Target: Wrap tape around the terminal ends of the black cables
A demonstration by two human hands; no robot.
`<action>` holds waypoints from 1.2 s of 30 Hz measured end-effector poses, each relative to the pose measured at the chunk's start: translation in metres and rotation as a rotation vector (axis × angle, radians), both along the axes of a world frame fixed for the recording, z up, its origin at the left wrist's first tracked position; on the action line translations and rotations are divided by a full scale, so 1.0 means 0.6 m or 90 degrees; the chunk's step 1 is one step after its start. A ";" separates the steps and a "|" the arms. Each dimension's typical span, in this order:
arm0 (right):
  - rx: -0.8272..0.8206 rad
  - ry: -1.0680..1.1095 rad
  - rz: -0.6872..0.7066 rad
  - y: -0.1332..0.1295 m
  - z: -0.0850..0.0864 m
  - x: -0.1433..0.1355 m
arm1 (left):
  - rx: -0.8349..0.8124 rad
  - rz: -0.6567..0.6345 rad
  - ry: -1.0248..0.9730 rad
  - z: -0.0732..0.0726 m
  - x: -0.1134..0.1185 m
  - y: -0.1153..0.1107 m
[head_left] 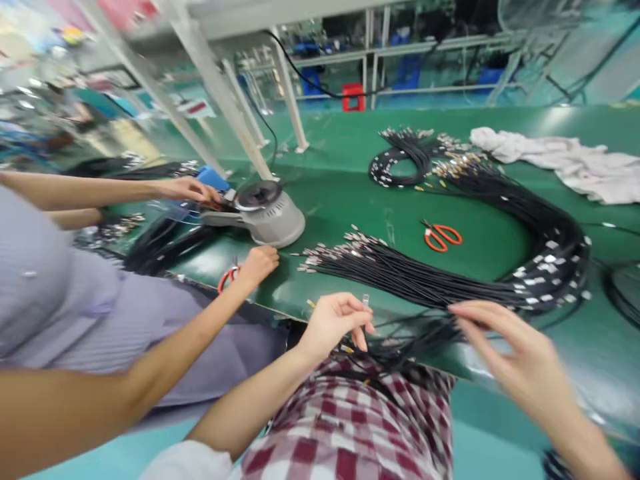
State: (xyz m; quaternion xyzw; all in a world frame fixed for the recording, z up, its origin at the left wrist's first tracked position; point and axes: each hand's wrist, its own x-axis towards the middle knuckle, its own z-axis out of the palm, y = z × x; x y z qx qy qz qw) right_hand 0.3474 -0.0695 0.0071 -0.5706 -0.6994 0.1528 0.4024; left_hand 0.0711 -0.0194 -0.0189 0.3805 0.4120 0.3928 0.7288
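Black cables point(431, 333) lie tangled along the near edge of the green worktop point(325, 203), between both hands, too dark and crowded for me to trace singly. I see the left hand point(336, 323) pinched on one just below its silver connector point(366, 301), fingers hiding the grip; whether the right hand point(515, 340), its forearm cut off by the frame, clasps any, I cannot tell
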 end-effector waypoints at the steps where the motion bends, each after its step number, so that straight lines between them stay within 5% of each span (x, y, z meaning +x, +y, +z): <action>1: -0.042 0.030 0.057 0.008 -0.003 -0.029 | 0.001 -0.006 0.012 0.004 0.002 -0.002; 6: -0.192 0.173 0.194 0.071 -0.012 -0.162 | 0.008 -0.033 0.045 0.008 -0.001 -0.016; 11: -0.272 0.188 0.326 0.100 -0.023 -0.172 | -0.027 -0.045 0.033 -0.015 -0.019 -0.026; 14: -0.191 0.030 0.244 0.136 -0.027 -0.148 | -0.029 -0.015 0.026 -0.033 -0.027 -0.028; 17: -0.109 -0.281 0.110 0.175 -0.033 -0.147 | -0.012 0.013 0.044 -0.045 -0.030 -0.026; 21: -0.140 -0.479 0.108 0.203 -0.048 -0.173 | 0.070 0.094 0.155 -0.043 -0.045 -0.014; 29: -0.145 -0.273 0.127 0.234 -0.061 -0.130 | 0.171 0.178 0.282 -0.013 -0.117 0.017; 33: -0.090 -0.114 0.064 0.206 -0.063 -0.137 | 0.177 0.152 0.227 -0.004 -0.077 0.056; 36: -0.121 -0.149 0.135 0.186 -0.058 -0.146 | 0.155 0.192 0.053 -0.002 -0.021 0.097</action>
